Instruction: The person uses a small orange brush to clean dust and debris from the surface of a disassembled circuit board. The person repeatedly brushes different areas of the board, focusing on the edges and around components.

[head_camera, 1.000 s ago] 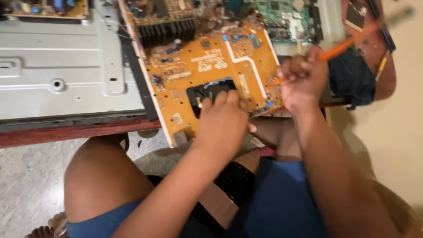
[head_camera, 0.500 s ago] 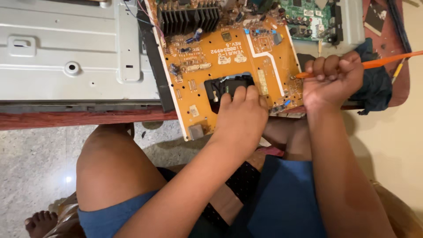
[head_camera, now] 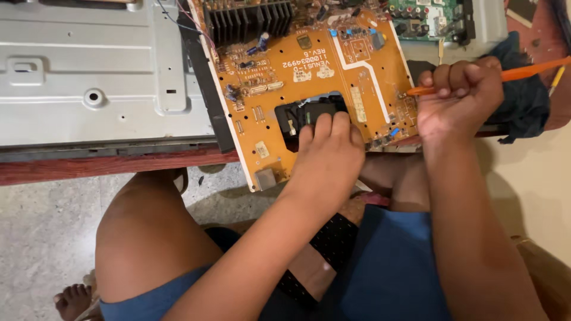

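Head view: the orange circuit board (head_camera: 315, 89) lies tilted on a grey metal chassis (head_camera: 89, 71), its near corner hanging past the red table edge (head_camera: 89, 169) toward the person's lap; a black finned heat sink (head_camera: 247, 21) sits at the board's far end, and a green circuit board (head_camera: 425, 18) lies just beyond its far right corner. The left hand (head_camera: 327, 157) rests on the board's near half, fingers bent and pressed against the black component (head_camera: 309, 113) in the cut-out at the board's middle; whether they grip it or only steady it I cannot tell. The right hand (head_camera: 455, 98) is fisted tight around an orange pry tool (head_camera: 523, 71), whose tip touches the board's right edge; a dark blue cloth (head_camera: 523, 101) lies just right of that edge, behind the fist. To do this well, the left hand should bear down flat so the overhanging board does not rock; the tool should stay low and shallow against the edge, with slow leverage rather than a jab, since small parts stand near the tip.
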